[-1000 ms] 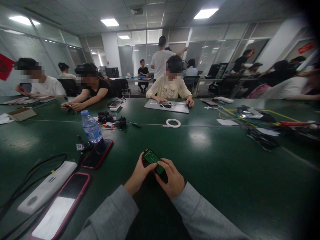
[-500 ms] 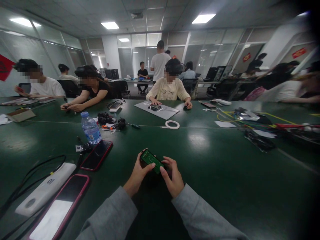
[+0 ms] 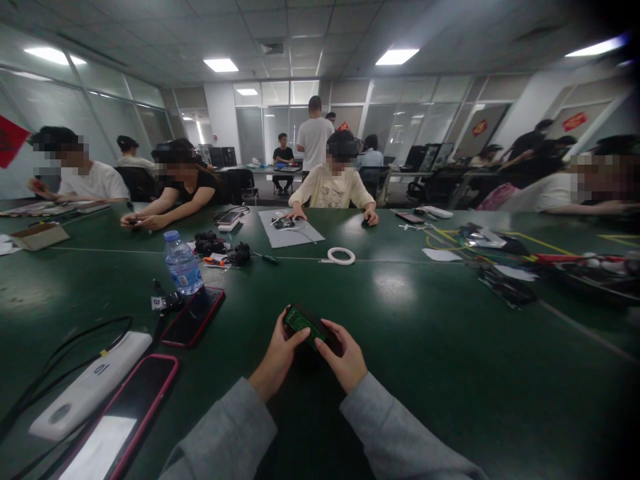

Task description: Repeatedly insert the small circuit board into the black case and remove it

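Note:
A small green circuit board (image 3: 298, 321) with a dark edge is held between my two hands, a little above the green table (image 3: 430, 373). My left hand (image 3: 280, 350) grips its left end, thumb laid across the face. On the right end, my right hand (image 3: 345, 353) presses its thumb near the lower edge while the fingers wrap behind. The fingers hide the board's underside. To the left of my hands lie a dark phone with a red rim (image 3: 194, 317) and a second phone in a pink case (image 3: 125, 413).
A water bottle (image 3: 183, 263) stands beyond the red-rimmed phone. A white power bank (image 3: 93, 383) with black cables lies at left. Farther off are a white tape ring (image 3: 341, 256), black cable bundles (image 3: 220, 247) and a grey board (image 3: 295, 235) under a co-worker's hand. Tangled wires lie at right.
The circuit board has tilted and looks darker, with my right fingers closer around it. Across the table, the co-worker's grey board has shifted left and turned.

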{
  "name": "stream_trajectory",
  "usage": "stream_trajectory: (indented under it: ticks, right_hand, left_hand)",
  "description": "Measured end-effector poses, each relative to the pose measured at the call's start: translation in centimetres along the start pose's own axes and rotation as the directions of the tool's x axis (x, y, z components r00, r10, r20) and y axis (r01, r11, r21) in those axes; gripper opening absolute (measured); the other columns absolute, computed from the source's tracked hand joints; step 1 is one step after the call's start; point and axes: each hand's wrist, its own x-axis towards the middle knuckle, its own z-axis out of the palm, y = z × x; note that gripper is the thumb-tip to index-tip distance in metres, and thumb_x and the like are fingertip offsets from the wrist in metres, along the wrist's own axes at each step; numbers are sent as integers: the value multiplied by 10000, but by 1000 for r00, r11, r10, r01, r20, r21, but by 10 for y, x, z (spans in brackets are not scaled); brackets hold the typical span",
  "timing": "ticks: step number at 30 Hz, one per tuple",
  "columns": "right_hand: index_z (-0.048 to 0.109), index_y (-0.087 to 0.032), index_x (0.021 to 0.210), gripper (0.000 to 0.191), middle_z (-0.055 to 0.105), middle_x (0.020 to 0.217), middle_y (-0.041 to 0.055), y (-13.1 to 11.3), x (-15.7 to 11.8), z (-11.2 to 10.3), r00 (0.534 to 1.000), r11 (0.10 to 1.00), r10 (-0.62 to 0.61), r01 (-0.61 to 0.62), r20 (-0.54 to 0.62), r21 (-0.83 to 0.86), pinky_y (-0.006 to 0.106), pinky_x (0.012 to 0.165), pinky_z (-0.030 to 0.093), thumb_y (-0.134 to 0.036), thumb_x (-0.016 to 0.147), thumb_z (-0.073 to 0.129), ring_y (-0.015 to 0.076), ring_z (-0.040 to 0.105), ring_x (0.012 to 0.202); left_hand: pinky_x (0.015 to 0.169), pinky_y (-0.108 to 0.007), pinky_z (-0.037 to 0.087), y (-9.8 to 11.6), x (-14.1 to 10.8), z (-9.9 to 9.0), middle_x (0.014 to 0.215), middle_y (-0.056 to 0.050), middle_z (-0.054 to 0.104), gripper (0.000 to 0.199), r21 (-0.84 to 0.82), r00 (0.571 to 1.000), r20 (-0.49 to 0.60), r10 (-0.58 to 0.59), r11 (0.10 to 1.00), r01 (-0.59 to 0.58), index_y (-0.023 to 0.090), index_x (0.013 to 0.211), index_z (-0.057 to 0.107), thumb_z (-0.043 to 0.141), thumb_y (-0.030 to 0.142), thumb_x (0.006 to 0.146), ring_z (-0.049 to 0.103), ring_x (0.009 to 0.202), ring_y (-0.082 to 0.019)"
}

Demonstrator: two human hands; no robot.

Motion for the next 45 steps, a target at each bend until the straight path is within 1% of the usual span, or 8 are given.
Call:
stream_trajectory:
  ticks: [2, 5, 11, 16, 22, 29, 38, 45]
  right_hand:
    - [480, -153, 1201, 446, 581, 1108, 115, -3, -3, 3, 988, 959, -151, 139, -30, -248, 404, 834, 527, -288, 786, 575, 235, 592, 990]
    - [406, -176, 1293, 508, 507, 1226, 109, -11, -10, 9, 912, 785, -402, 391, 85, -481, 429, 905, 486, -160, 792, 493, 244, 510, 1117]
    - [377, -182, 1323, 504, 395, 1329, 108, -31, -29, 24, 813, 645, -515, 577, 272, -501, 443, 955, 434, -171, 830, 481, 262, 372, 1237]
    - [362, -169, 1306, 575, 365, 1306, 144, -40, -35, 27, 884, 772, -418, 468, 209, -430, 493, 954, 409, -382, 812, 564, 300, 360, 1220]
    - [261, -131, 1340, 612, 430, 1231, 158, -37, -30, 25, 975, 940, -167, 201, 145, -274, 410, 889, 484, -375, 837, 509, 252, 491, 1098]
    - [207, -140, 1378, 593, 413, 1275, 143, -30, -33, 30, 969, 920, -188, 231, 161, -317, 407, 901, 485, -293, 861, 452, 244, 473, 1136]
    - [285, -142, 1344, 577, 428, 1246, 135, -27, -12, -2, 916, 865, -383, 311, -118, -395, 404, 922, 462, -273, 825, 500, 246, 451, 1149]
    - [320, -153, 1323, 514, 479, 1180, 114, 11, 8, -22, 985, 791, -171, 125, -20, -599, 363, 793, 528, -312, 848, 431, 225, 551, 995]
  left_hand:
    - [950, -360, 396, -3, 3, 1, 1196, -94, 546, 531, -91, 994, -52, -95, 992, 90, 223, 1164, 493, 661, 433, 707, 515, 1112, -221]
    - [904, -372, 424, -3, 3, 1, 1090, -125, 592, 626, -201, 972, 36, -230, 951, 233, 162, 1064, 566, 459, 676, 724, 545, 1052, -248]
    - [767, -323, 470, 1, -2, -9, 847, -93, 622, 699, -363, 938, 103, -330, 866, 344, 134, 963, 604, 424, 746, 677, 602, 840, -210]
    - [678, -296, 475, 5, -3, -10, 734, -56, 614, 658, -337, 931, 71, -359, 870, 361, 148, 882, 599, 455, 749, 653, 607, 704, -176]
    - [667, -325, 473, 7, -7, -1, 678, -59, 620, 714, -217, 902, -65, -427, 888, 405, 139, 897, 600, 443, 778, 621, 615, 678, -202]
    - [785, -337, 463, 3, -3, -6, 842, -106, 660, 775, -309, 925, -61, -375, 888, 340, 120, 1007, 611, 408, 776, 646, 622, 842, -235]
    - [952, -344, 405, 9, 5, -14, 1180, -118, 588, 549, -451, 979, 27, -204, 871, 194, 126, 1111, 563, 426, 568, 816, 549, 1084, -220]
    - [1036, -391, 331, 21, 3, -14, 1351, -129, 442, 557, -429, 973, 151, -176, 875, 225, 93, 1212, 491, 381, 512, 862, 410, 1238, -241]
